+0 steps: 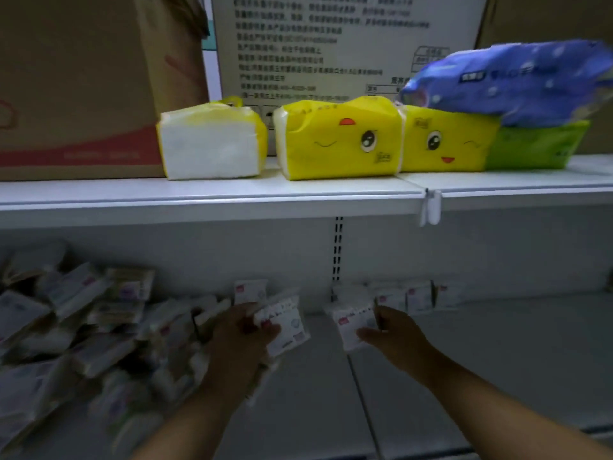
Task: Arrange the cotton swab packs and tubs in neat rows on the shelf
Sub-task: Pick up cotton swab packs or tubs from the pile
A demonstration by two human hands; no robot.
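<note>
Lower shelf [481,343], dim light, some blur. Progress: early. A short row of small white packs [418,295] stands upright against the back panel, right of the slotted upright; it looks like four or five packs, count uncertain. Left of centre one more pack [249,290] stands at the back. The bulk remains: a loose heap of packs [76,330] fills the left part of the shelf, lying tilted and overlapping at all angles. No tubs can be made out with certainty. The right stretch of the shelf floor is bare grey. Left hand [243,340] is closed around a flat white pack [287,323], thumb on its front face, at the edge of the heap. Right hand [394,336] grips a second white pack [355,325] between thumb and fingers, held just in front of the standing row and near the upright. Judgement: each hand carries one pack toward the row; most of the sorting is left. Materials: packs are thin glossy film, pillow-shaped, white with small red marks and print, and soft enough to crumple; some in the heap show tan contents through clear film. Shelf is smooth painted metal. Upper shelf [212,190] carries yellow tissue bricks [341,141] in soft printed plastic and a cardboard box [83,78].
</note>
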